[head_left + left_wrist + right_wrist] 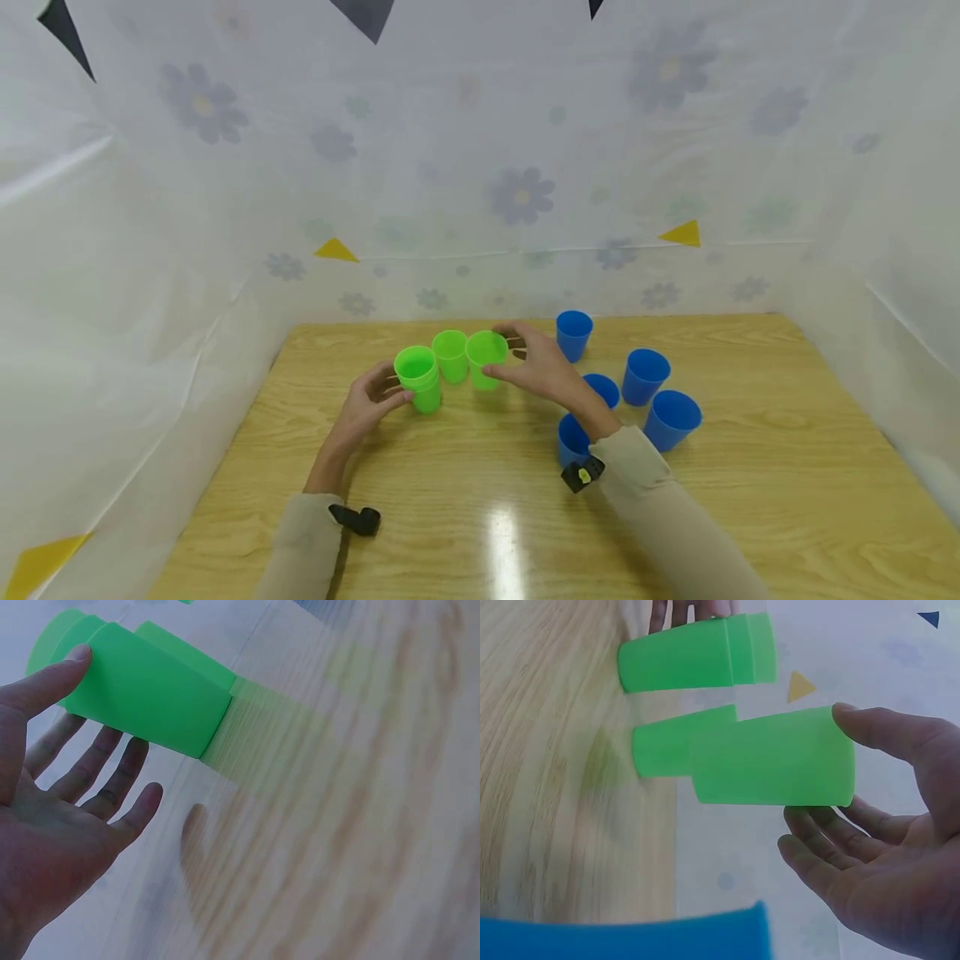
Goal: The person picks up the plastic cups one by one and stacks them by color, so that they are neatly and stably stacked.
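Hands on green cups, three in a row on the wooden table.
My left hand is spread, thumb touching the stacked green cups; my right hand is spread too, thumb on the right green cup, the middle green cup between, blue cups clustered just right of the row.

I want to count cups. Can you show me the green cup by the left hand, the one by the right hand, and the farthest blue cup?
left green cup (420, 375), head view, side wall
right green cup (486, 354), head view, side wall
far blue cup (573, 335), head view, side wall
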